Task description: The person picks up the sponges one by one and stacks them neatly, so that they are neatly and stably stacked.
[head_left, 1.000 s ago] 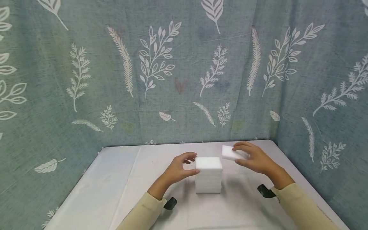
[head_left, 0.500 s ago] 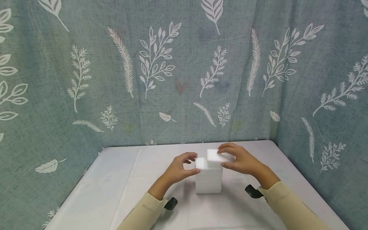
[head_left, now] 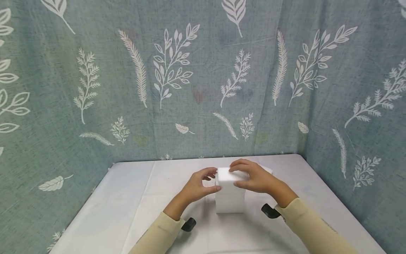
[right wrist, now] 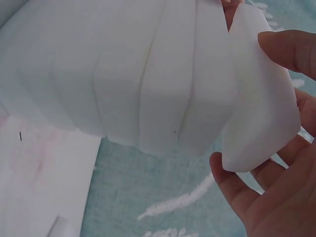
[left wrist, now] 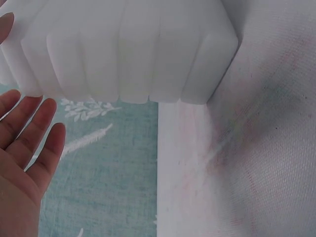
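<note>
A stack of several white sponge-like blocks (head_left: 229, 201) stands upright on the table. My right hand (head_left: 257, 178) holds one more white block (head_left: 226, 174) just over the top of the stack. In the right wrist view this block (right wrist: 261, 103) is tilted, with a narrow wedge of space at the stack's end; thumb and fingers grip its edges. My left hand (head_left: 196, 185) is at the stack's upper left, its thumb by the front corner and its fingers by the back. In the left wrist view its fingers (left wrist: 47, 143) look loosely extended near the stack's edge.
A white table (head_left: 133, 197) carries the stack. Behind my right hand lies a partly hidden white object (head_left: 267, 169). A blue-green leaf-patterned curtain (head_left: 203, 130) hangs behind and on both sides. Small dark devices (head_left: 188, 224) sit at both wrists.
My right hand has moved left with the white block, from beside the stack to over its top. The left hand stays in place. The white object behind the right hand has come into view.
</note>
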Available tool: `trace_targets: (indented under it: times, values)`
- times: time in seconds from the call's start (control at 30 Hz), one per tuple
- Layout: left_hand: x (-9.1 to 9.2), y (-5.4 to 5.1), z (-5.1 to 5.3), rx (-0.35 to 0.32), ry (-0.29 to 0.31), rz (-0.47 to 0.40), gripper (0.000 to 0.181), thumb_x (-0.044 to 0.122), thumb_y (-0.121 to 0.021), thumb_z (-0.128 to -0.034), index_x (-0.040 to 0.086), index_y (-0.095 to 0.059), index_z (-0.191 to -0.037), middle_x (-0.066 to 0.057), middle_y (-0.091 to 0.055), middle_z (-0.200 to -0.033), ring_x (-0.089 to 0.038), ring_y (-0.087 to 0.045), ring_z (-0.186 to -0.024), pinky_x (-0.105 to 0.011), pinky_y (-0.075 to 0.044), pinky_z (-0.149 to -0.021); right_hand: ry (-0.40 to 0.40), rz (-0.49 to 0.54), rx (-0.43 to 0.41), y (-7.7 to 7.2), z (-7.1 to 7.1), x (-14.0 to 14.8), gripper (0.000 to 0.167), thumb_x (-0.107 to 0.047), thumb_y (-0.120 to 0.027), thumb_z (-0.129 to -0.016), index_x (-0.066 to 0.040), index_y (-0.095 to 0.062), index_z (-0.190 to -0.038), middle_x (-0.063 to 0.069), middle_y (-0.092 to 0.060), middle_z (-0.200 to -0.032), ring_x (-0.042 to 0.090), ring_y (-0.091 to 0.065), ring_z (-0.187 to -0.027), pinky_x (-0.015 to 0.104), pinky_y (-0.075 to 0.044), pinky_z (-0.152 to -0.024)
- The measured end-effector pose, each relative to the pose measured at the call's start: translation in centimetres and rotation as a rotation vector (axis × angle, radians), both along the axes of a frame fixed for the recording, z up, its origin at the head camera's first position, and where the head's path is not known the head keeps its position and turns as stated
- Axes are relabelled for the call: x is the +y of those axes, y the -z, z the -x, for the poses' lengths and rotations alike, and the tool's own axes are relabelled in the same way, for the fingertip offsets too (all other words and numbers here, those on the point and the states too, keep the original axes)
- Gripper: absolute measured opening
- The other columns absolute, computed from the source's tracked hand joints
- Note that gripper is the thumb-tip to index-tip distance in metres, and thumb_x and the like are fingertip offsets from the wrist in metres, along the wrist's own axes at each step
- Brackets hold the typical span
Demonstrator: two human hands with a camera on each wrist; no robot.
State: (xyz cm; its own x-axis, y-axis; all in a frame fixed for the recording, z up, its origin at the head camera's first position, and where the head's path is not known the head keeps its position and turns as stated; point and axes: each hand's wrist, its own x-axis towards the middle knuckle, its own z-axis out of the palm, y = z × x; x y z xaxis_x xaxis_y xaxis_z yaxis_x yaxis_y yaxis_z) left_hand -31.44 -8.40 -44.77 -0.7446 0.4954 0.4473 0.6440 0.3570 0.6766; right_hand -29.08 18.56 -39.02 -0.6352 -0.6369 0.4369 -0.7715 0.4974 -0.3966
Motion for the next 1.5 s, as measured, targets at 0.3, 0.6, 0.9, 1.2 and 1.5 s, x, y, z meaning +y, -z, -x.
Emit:
trace_targets:
  times: [0.3,0.6,0.9,1.2,1.5]
  values:
    - [0.0,-0.1,0.0,0.012,0.008,0.003,0.054,0.039,-0.079,-0.0803,0.017,-0.059,-0.126,0.011,-0.063,-0.11,-0.012,-0.06,-0.104,-0.036,-0.051,-0.088,-0.011,-0.04,-0.005,0.0,0.1,-0.9,0.034,-0.02,-0.073,-0.087,-0.018,-0.065,-0.12,-0.001,-0.055,-0.129,0.019,-0.052,-0.116,0.041,-0.048,-0.088]
    - [-0.2,0.0,0.1,0.011,-0.002,0.007,0.056,0.041,-0.08,-0.0798,0.017,-0.059,-0.126,0.012,-0.063,-0.111,-0.011,-0.059,-0.103,-0.039,-0.05,-0.089,0.0,-0.063,-0.009,-0.1,0.1,-1.2,0.034,-0.022,-0.073,-0.087,-0.018,-0.065,-0.12,0.002,-0.056,-0.13,0.02,-0.052,-0.118,0.043,-0.048,-0.09]
    - [-0.2,0.4,0.2,-0.024,0.025,-0.013,0.057,0.041,-0.079,-0.0803,0.017,-0.058,-0.128,0.009,-0.063,-0.11,-0.025,-0.06,-0.106,-0.043,-0.05,-0.09,0.0,-0.063,-0.02,0.2,0.2,-1.1,0.034,-0.024,-0.073,-0.087,-0.019,-0.065,-0.12,0.0,-0.055,-0.13,0.02,-0.052,-0.118,0.042,-0.048,-0.089]
    - [-0.2,0.3,0.2,-0.04,0.029,-0.025,0.058,0.041,-0.08,-0.0795,0.016,-0.058,-0.128,0.008,-0.064,-0.111,-0.023,-0.06,-0.106,-0.049,-0.049,-0.091,0.003,0.024,-0.029,0.1,1.0,0.6,0.037,-0.033,-0.072,-0.089,-0.015,-0.065,-0.121,-0.003,-0.055,-0.129,0.021,-0.052,-0.12,0.049,-0.046,-0.093]
    - [-0.3,0.4,0.2,-0.007,-0.011,0.002,0.059,0.043,-0.08,-0.0795,0.017,-0.058,-0.128,0.01,-0.064,-0.111,-0.015,-0.06,-0.105,-0.034,-0.05,-0.089,0.148,0.064,-0.098,0.9,3.9,4.3,0.037,-0.035,-0.067,-0.093,-0.013,-0.065,-0.123,0.007,-0.057,-0.13,0.027,-0.053,-0.119,0.048,-0.047,-0.094]
